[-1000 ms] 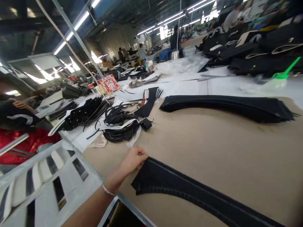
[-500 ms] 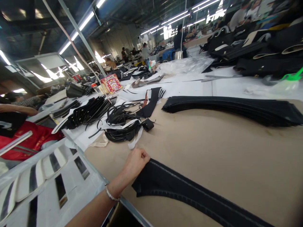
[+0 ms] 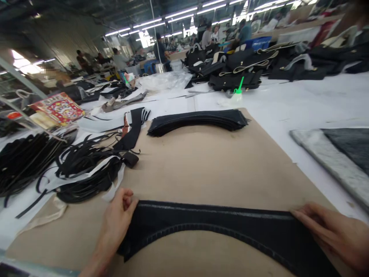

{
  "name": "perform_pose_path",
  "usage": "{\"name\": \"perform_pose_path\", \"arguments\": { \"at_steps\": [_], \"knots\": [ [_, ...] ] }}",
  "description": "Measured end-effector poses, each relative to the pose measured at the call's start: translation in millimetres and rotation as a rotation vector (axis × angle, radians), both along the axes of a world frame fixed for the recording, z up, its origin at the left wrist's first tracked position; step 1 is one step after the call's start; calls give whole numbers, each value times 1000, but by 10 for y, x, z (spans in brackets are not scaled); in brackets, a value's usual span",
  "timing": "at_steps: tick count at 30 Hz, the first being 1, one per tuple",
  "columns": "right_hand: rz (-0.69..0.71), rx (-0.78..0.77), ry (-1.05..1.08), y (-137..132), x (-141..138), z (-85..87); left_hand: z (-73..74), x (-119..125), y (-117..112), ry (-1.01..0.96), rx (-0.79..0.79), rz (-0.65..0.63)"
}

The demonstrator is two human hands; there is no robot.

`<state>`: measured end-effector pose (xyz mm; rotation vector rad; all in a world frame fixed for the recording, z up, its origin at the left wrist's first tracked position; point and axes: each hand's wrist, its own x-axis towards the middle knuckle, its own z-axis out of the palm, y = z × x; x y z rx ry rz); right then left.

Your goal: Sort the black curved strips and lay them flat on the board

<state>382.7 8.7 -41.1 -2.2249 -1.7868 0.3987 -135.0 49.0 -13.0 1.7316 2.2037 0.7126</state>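
Note:
A curved black panel (image 3: pixel 219 217), with a pale line along its straight top edge and small notches along its arched lower edge, lies at the front of the brown board (image 3: pixel 207 169). My left hand (image 3: pixel 119 219) is closed at its upper left corner, thumb and fingertips pinching the edge. At the right end my right hand (image 3: pixel 331 231) has its fingers together on the top edge, the thumb hidden. Farther back lies a stack of similar black panels (image 3: pixel 198 118), apart from both hands.
Black strips (image 3: pixel 89 173) lie tangled at the left, beside more black pieces (image 3: pixel 25 161). A bottle with a green nozzle (image 3: pixel 237 96) stands behind the stack. A grey-white slab (image 3: pixel 323 154) lies at the right. Black bags (image 3: pixel 236 65) are piled at the back; people work beyond.
The view has swung to the right. My right hand has come into view at the panel's right end. My left hand is still at the left corner, and the panel now lies more level across the view.

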Motion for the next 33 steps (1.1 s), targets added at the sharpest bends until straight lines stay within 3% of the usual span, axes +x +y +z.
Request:
{"name": "perform_pose_path", "arguments": {
  "at_steps": [2,5,8,11,17,23,33],
  "knots": [
    [1,-98,63,33,19,19,48,126,-46,35,156,-114],
    [-22,-128,79,72,-8,61,157,423,-133,162,355,-436],
    [-42,-135,78,79,-70,122,207,752,-181,272,377,-744],
    [-20,-92,67,68,-143,209,169,998,-185,358,321,-894],
    [-22,-30,60,40,-181,249,40,1138,-178,471,345,-949],
    [17,28,144,39,-156,237,44,1135,-205,492,366,-935],
    [70,157,135,-34,-260,489,-21,1122,-227,538,393,-923]
  ]
}}
